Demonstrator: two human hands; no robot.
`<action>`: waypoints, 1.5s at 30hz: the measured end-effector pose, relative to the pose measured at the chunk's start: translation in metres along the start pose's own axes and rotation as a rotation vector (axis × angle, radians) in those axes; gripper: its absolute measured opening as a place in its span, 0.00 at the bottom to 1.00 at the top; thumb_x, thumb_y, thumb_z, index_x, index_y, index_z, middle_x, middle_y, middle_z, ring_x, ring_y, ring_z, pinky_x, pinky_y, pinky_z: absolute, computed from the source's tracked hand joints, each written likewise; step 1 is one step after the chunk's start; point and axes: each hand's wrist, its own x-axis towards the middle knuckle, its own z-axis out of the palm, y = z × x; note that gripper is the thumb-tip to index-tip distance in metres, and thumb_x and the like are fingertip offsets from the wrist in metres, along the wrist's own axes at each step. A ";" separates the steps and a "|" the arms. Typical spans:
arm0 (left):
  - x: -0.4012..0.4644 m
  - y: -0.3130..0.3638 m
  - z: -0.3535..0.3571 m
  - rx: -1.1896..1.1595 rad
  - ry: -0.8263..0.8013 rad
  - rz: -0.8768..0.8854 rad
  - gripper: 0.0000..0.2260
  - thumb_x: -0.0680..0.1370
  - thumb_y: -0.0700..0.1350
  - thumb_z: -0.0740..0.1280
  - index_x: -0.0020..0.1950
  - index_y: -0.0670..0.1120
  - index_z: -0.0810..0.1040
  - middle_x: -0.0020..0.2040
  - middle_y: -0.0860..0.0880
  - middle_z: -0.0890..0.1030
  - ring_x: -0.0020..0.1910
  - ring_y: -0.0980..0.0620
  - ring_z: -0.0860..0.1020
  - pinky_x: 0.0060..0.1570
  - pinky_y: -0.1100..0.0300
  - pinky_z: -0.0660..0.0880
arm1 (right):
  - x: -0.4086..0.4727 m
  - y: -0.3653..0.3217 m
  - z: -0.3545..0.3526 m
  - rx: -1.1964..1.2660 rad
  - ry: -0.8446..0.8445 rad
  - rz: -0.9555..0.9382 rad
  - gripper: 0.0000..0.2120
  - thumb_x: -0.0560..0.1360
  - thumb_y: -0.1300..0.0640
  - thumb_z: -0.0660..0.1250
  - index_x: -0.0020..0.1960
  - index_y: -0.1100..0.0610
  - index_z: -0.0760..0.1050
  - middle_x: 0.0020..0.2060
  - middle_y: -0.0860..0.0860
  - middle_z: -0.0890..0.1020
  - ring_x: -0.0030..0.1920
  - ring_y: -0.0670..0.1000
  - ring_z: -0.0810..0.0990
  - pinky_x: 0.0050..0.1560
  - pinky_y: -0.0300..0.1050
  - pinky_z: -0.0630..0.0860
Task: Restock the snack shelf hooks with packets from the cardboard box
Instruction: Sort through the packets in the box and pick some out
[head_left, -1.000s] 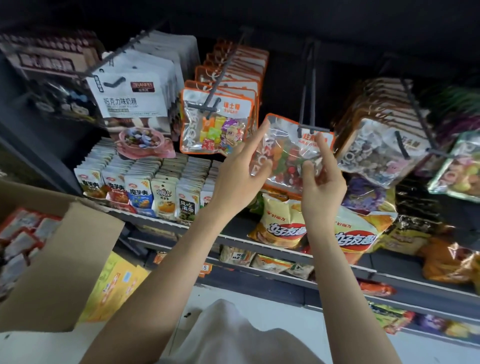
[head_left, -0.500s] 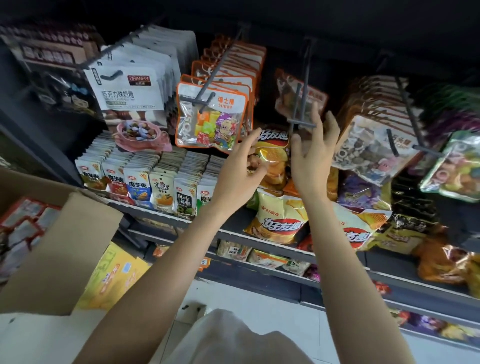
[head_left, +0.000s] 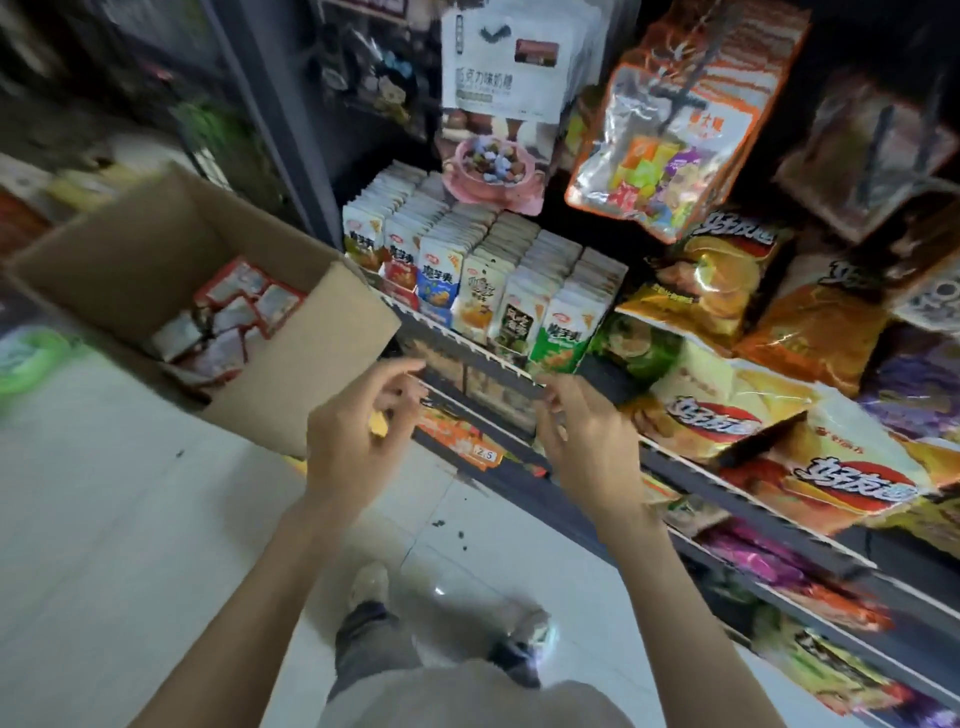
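Observation:
A brown cardboard box (head_left: 306, 364) stands open on the floor at the left, with several red-and-clear packets (head_left: 228, 322) in its bottom. Orange-edged candy packets (head_left: 670, 150) hang from a shelf hook (head_left: 691, 73) at the upper right. My left hand (head_left: 358, 441) and my right hand (head_left: 592, 447) hover empty in front of the lower shelf edge, fingers loosely curled. Both hands are well below the hooks and to the right of the box.
White chocolate packets (head_left: 509, 78) hang left of the candy. Rows of small sachets (head_left: 483, 280) fill the shelf under them. Chip bags (head_left: 727, 415) lie on the shelf at the right. The dark shelf rail (head_left: 519, 389) runs just behind my hands. My feet stand on white floor tiles (head_left: 130, 519).
The packet I was hanging is on the hook and out of my hands. Both hands have dropped from the hook to the lower shelf, and my view has swung down and left toward the box.

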 end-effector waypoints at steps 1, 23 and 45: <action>-0.007 -0.020 -0.018 0.054 -0.045 -0.019 0.12 0.77 0.48 0.61 0.56 0.47 0.79 0.46 0.57 0.82 0.43 0.63 0.79 0.44 0.69 0.73 | -0.003 -0.010 0.015 0.022 -0.075 0.027 0.10 0.77 0.55 0.61 0.54 0.58 0.77 0.40 0.53 0.81 0.35 0.56 0.80 0.27 0.44 0.74; 0.163 -0.378 -0.213 0.442 -0.492 -0.343 0.13 0.77 0.48 0.67 0.62 0.50 0.75 0.58 0.54 0.78 0.58 0.54 0.76 0.55 0.65 0.69 | 0.214 -0.233 0.326 0.212 -0.534 0.082 0.17 0.77 0.58 0.66 0.65 0.56 0.74 0.59 0.56 0.77 0.60 0.56 0.75 0.60 0.52 0.74; 0.222 -0.544 -0.112 1.023 -1.276 0.505 0.53 0.67 0.75 0.60 0.78 0.43 0.45 0.76 0.40 0.53 0.75 0.40 0.52 0.72 0.42 0.46 | 0.223 -0.187 0.535 -0.206 -0.781 0.246 0.52 0.66 0.32 0.70 0.78 0.47 0.46 0.73 0.60 0.55 0.73 0.62 0.53 0.73 0.58 0.47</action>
